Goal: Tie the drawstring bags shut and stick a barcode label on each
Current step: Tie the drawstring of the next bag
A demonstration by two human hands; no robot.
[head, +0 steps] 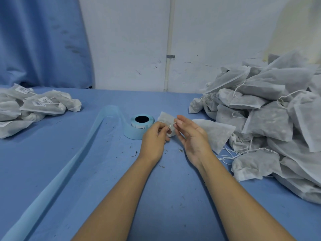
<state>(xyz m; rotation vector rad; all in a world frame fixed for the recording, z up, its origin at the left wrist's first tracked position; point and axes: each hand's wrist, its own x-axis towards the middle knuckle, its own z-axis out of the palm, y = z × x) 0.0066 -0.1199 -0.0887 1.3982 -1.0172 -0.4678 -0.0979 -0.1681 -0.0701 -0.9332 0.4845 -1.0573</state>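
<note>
Blue, faintly fuzzy cloth (pixel 156 197) across the table nearest the camera, dotted with dark dry crumbs (pixel 133 154). Just beyond, left hand (pixel 153 136) with fingers curled in, thumb and forefinger pinching the thin white drawstring (pixel 171 125). Right hand (pixel 192 136) pinching the same string from the other side, remaining fingers loosely spread. Behind the two, the bag in work (pixel 213 131): body apparently resting on the cloth, gathered neck poking out left behind the fingertips, right edge meeting the foot of the untied pile (pixel 269 119).

Likely trouble, judged from here:
- String fine and slick-looking enough to slip from either pinch before the knot closes.
- Pulled unevenly, could leave the neck slack and let the dark filling spill.
- Pulled hard, could tear the thin fabric at the channel.
- Loose loops trailing from neighbouring bags just right of the right wrist, easy to snag and drag along.
- Crumbs on the cloth liable to get under a label and weaken its hold.

Bag material: translucent white non-woven, soft, crinkled, pillow-shaped, contents showing grey through.

Just beyond the left hand, label roll (pixel 140 126): glossy pale blue, a squat cylinder with a black core hole and print visible on its side. Bare backing strip (pixel 69 162) arching up from it, then running as a smooth ribbon toward the near left corner.

Right, the untied pile heaped high, strings dangling. Far left, labelled pile (pixel 43 105), flatter, white barcode stickers on top. Farthest back, scuffed white wall (pixel 130 40), pale upright pipe (pixel 169 40), blue curtain (pixel 43 40) in hanging folds.
</note>
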